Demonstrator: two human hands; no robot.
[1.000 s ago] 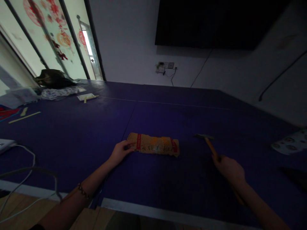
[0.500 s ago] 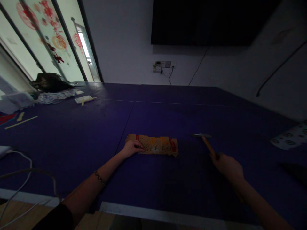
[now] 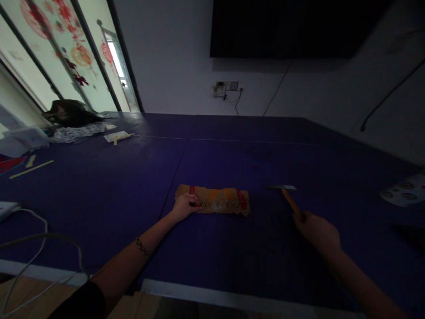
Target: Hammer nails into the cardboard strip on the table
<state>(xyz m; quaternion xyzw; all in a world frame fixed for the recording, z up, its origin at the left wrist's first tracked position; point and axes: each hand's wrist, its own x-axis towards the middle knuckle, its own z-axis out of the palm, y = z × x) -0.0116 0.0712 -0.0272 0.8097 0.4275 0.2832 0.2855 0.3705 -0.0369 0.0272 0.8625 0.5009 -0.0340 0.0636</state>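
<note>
A flat brown piece, like cardboard, with red bands and orange patches lies on the blue-purple table. Several thin, nail-like bits stand in a row along its near half. My left hand rests at its left end, thumb and fingertips brought together in a pinch over the row. What sits between those fingertips is too small and dark to make out. To the right, my right hand is wrapped round the wooden handle of a hammer. The hammer's metal head points away from me, apart from the brown piece.
White and grey cables loop at the left near edge. A black bag, papers and a clear plastic box sit far left. A spotted white item lies at right. A dark screen hangs above sockets.
The whole view has shifted slightly. Both hands keep nearly the same pose, the left at the brown piece and the right on the hammer.
</note>
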